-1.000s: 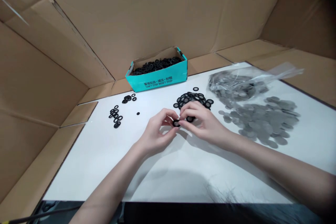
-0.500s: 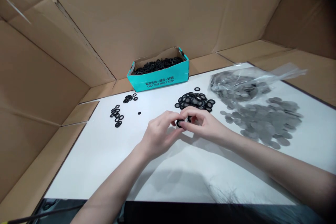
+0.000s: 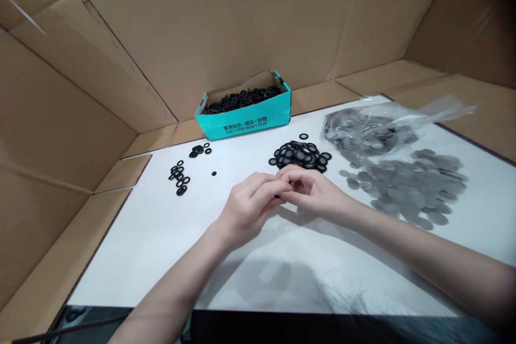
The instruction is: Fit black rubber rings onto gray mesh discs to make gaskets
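Note:
My left hand (image 3: 250,204) and my right hand (image 3: 314,193) meet fingertip to fingertip over the white table top (image 3: 169,247), both pinched shut. Only a dark sliver of a black rubber ring (image 3: 277,196) shows between them; the rest is hidden by my fingers. Just beyond my hands lies a heap of black rings (image 3: 300,155). To the right lies a spread of grey round discs (image 3: 407,185).
A teal box (image 3: 245,113) full of black rings stands at the back. A clear plastic bag (image 3: 371,131) holds more grey discs. Small clusters of black rings (image 3: 179,177) lie at the left. Brown cardboard walls (image 3: 201,21) surround the table.
My fingers have closed tighter over the black ring, which showed plainly before and is now almost hidden. Both hands stay in the same place.

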The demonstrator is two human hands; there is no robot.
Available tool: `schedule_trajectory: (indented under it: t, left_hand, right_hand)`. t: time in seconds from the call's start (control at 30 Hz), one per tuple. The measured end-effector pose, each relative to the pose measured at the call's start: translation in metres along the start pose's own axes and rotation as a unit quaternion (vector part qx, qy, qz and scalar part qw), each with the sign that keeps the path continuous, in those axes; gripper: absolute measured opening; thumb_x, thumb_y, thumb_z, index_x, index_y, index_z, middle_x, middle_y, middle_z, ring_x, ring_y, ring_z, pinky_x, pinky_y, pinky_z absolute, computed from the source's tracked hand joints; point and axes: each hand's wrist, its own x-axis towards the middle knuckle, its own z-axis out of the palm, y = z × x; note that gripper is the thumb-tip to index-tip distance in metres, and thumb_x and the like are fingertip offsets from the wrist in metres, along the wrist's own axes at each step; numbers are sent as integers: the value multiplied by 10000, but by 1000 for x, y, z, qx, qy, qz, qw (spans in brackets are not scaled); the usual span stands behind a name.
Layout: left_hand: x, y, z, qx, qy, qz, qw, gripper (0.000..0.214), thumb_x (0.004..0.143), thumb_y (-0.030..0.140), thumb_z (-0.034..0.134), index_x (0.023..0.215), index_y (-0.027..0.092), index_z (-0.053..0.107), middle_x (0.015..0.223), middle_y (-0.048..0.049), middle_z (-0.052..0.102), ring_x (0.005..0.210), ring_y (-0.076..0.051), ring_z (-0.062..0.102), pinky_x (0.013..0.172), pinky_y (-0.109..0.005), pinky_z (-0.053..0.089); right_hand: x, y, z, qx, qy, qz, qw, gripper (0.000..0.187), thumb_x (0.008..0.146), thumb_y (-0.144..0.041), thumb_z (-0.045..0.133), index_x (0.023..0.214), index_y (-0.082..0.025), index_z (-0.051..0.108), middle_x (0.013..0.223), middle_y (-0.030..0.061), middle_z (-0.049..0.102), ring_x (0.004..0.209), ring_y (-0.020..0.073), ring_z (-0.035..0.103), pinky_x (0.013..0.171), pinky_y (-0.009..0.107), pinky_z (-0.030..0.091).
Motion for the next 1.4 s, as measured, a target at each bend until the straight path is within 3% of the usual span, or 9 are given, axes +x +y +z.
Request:
schedule_trajectory:
  t: [0.2,0.4,0.67,0.8,0.93,1.07,1.13,1.23,1.4]
  left_hand:
    - [1,0,-1,-17,-25,6,1000,281,956,94,475,1191,229,548,1027,-69,691,949,-181,647,834,-336,546]
    - [0,2,-3,16,-20,-10,1000,322,907,138,606,1210,230,549,1122,-95,640,1012,-202,612,839,-334,540]
    - [-1,-2,0,-22,-31,14,999,385,904,5,461,1213,216,553,1098,-78,683,979,-188,588,870,-344,512]
    - [0,-4,-5,-12,-44,-6,999,376,904,49,518,1236,223,543,1136,-79,683,1021,-196,595,895,-351,513]
    - [1,-20,-21,94,-23,-77,992,293,908,117,551,1181,221,574,1152,-83,656,1091,-216,597,952,-375,491]
    - [-9,-58,-48,240,2,-257,936,299,877,162,555,1173,201,574,1172,-99,635,1093,-261,586,980,-422,471]
    - [-19,-78,-63,313,8,-362,878,297,881,164,526,1169,198,589,1173,-111,628,1125,-291,569,988,-445,461]
    - [-34,-99,-84,385,-19,-515,766,350,895,181,496,1231,203,592,1225,-153,601,1182,-349,530,972,-485,459]
    - [-52,-112,-99,389,-20,-581,715,372,879,146,469,1205,168,646,1235,-215,598,1167,-424,524,867,-532,483]
  right_hand:
    - [1,4,-2,-14,-6,-12,1000,245,829,-426,642,740,-197,648,924,73,651,834,198,615,657,322,498]
    - [0,4,0,-30,23,-26,999,177,828,-370,638,768,-204,633,912,65,645,852,202,616,658,318,483]
    - [0,3,-3,-86,25,-71,994,82,824,-253,604,764,-198,618,911,63,645,821,187,605,618,290,438]
    - [0,2,-3,-140,68,-102,983,72,828,-190,585,757,-199,596,883,58,631,834,189,603,688,308,459]
    - [2,5,-7,-219,141,-117,958,61,833,-182,581,783,-203,608,857,56,634,854,212,602,758,342,453]
    - [6,13,-15,-294,187,-100,932,69,819,-197,575,775,-199,627,763,51,634,783,228,577,714,344,419]
    - [7,16,-19,-319,200,-89,922,78,812,-204,570,769,-196,635,732,55,644,765,237,570,705,349,408]
    - [9,19,-23,-337,211,-61,916,82,796,-199,569,811,-196,650,735,58,675,777,250,575,710,351,411]
    - [10,21,-30,-356,220,-10,908,127,785,-201,592,903,-202,640,745,46,699,792,260,579,703,345,408]
